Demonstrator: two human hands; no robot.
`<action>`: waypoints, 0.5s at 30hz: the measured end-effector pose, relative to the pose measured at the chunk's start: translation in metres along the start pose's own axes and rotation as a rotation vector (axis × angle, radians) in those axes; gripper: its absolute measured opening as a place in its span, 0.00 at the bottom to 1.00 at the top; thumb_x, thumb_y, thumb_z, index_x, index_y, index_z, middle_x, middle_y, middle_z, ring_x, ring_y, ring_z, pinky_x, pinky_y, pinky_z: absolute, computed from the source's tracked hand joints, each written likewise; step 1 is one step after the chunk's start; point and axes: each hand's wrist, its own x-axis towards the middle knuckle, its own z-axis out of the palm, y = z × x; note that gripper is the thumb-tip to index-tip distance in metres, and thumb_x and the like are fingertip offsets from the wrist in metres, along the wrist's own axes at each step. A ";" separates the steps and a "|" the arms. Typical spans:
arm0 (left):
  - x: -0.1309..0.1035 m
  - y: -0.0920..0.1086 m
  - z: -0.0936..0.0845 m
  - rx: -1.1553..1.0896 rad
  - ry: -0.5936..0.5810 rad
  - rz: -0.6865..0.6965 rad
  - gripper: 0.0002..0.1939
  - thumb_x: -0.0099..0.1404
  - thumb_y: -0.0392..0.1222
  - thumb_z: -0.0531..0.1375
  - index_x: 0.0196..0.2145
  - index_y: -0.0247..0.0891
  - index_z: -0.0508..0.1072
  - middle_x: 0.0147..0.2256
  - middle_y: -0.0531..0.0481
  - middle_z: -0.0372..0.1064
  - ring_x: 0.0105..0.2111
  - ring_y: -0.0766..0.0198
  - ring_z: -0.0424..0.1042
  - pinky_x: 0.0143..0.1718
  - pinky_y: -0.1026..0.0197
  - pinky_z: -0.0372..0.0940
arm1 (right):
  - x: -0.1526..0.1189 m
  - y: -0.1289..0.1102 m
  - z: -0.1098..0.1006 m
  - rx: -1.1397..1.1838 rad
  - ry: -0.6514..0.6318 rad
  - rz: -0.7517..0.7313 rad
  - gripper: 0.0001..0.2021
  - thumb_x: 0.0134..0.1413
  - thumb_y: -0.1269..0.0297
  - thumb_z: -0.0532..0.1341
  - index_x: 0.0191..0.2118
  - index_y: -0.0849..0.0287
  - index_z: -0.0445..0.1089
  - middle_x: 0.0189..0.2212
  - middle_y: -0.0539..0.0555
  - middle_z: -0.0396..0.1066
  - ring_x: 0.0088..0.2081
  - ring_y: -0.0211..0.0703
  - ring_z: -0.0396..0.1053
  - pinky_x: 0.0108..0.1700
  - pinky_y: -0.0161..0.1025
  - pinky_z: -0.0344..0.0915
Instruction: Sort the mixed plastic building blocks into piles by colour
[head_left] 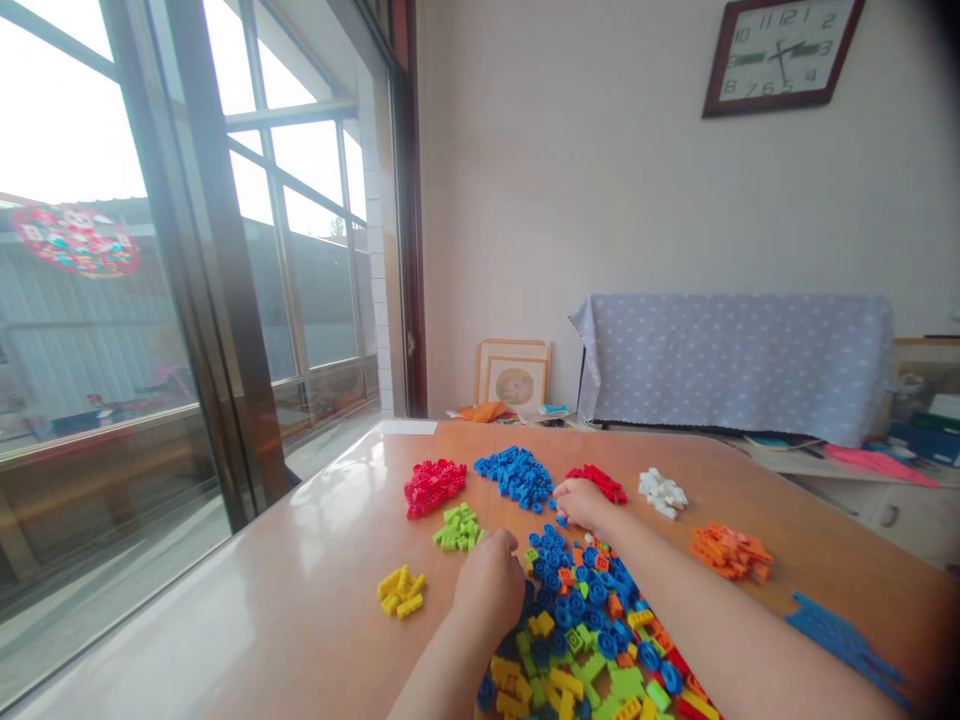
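My right hand (583,503) reaches over the table between the blue pile (516,476) and the mixed pile, its fingers closed together near a small blue piece (561,521); whether it grips that piece is unclear. My left hand (493,580) is at the left edge of the mixed heap (592,620) of blue, green, yellow, orange and red pieces, its fingertips mostly hidden. Just beyond it lies a light green pile (458,528). Behind my right hand sits a red pile (600,482), partly covered by it.
On the table (300,600) also lie a pinkish-red pile (435,486), yellow bricks (402,590), white bricks (663,492), orange bricks (731,552) and flat blue pieces (844,640). A cloth-covered object (735,365) stands beyond the table; windows are at the left.
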 end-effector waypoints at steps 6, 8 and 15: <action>0.003 -0.006 0.005 -0.066 0.003 -0.030 0.17 0.58 0.31 0.54 0.44 0.38 0.75 0.42 0.41 0.76 0.41 0.54 0.72 0.39 0.61 0.60 | 0.000 -0.005 0.000 0.114 -0.041 0.034 0.15 0.49 0.69 0.61 0.45 0.60 0.72 0.30 0.54 0.76 0.28 0.35 0.72 0.27 0.27 0.63; 0.004 -0.008 0.006 -0.120 -0.004 -0.046 0.18 0.58 0.32 0.55 0.44 0.39 0.75 0.41 0.42 0.76 0.40 0.55 0.73 0.38 0.61 0.60 | -0.002 -0.005 -0.002 0.116 -0.030 0.030 0.13 0.50 0.68 0.60 0.44 0.61 0.72 0.31 0.54 0.76 0.28 0.35 0.72 0.26 0.27 0.62; 0.008 -0.014 0.008 -0.143 -0.020 -0.050 0.19 0.57 0.30 0.54 0.44 0.39 0.74 0.39 0.45 0.77 0.37 0.58 0.72 0.35 0.63 0.59 | -0.009 0.007 -0.008 -0.017 -0.005 -0.043 0.11 0.48 0.71 0.59 0.38 0.61 0.75 0.25 0.51 0.74 0.25 0.36 0.69 0.27 0.30 0.60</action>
